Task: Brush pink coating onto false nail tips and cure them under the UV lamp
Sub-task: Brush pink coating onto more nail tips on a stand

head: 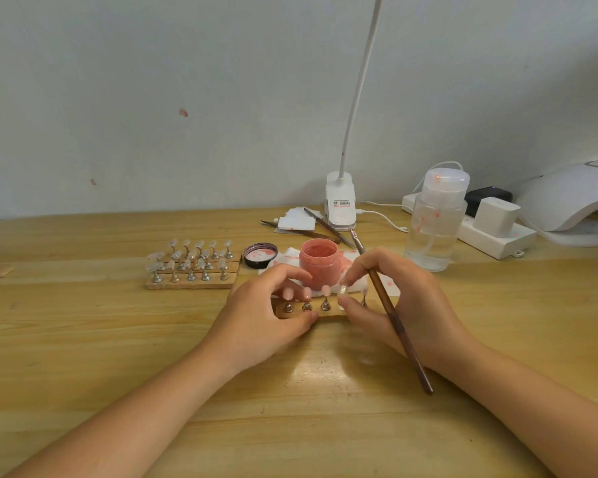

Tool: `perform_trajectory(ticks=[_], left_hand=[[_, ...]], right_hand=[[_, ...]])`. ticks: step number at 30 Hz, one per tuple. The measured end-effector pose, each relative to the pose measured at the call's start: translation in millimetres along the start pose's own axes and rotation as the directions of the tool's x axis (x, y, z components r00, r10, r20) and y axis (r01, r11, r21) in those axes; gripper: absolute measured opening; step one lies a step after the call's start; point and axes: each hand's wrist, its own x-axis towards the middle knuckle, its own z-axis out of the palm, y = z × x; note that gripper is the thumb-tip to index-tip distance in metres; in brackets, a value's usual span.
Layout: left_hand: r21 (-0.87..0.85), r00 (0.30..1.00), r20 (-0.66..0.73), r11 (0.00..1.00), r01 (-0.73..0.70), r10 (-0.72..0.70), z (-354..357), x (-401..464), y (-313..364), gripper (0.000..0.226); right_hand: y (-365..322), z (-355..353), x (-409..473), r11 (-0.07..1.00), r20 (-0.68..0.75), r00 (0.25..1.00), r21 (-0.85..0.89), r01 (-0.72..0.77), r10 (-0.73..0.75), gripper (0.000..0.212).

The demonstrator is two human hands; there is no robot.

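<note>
A small wooden strip [328,316] in front of me carries several metal stands with nail tips; three tips [325,290] look pink. My left hand [263,319] grips the strip's left end, thumb at its front edge and fingers curled over the back. My right hand [397,305] holds a brown-handled brush [399,327], bristles pointing away toward the jar, while its thumb and forefinger pinch a clear tip [343,289] on its stand. An open jar of pink coating [319,262] stands just behind. The white UV lamp [567,201] sits at the far right.
A wooden board [190,284] with several uncoated tips on stands lies to the left. The jar's black lid [260,255], stained wipes, tweezers [325,228], a clip desk lamp [340,205], a clear pump bottle [435,222] and a power strip [491,236] crowd the back.
</note>
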Motion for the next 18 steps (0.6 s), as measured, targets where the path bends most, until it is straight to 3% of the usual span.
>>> perform_trajectory(ticks=[5,9,15,18], left_hand=[[0.13,0.978,-0.123,0.979,-0.155,0.171,0.0,-3.8,7.8,0.032],[0.222,0.924,-0.162,0.925,-0.309,0.347,0.5,-6.3,12.5,0.026],[0.172,0.901,-0.207,0.921,-0.35,0.382,0.5,-7.2,11.8,0.01],[0.174,0.891,-0.222,0.916,-0.363,0.395,1.2,-6.4,10.5,0.017]], right_hand=[[-10.3,5.7,-1.5,0.998,-0.114,0.993,0.064,0.013,-0.006,0.024],[-19.6,13.9,-3.9,0.984,-0.114,0.994,0.177,0.027,-0.007,0.031],[-25.9,17.2,-5.3,0.973,-0.089,0.996,0.232,0.015,0.006,0.039],[-26.3,17.2,-4.7,0.971,-0.085,0.996,0.238,-0.007,0.028,0.041]])
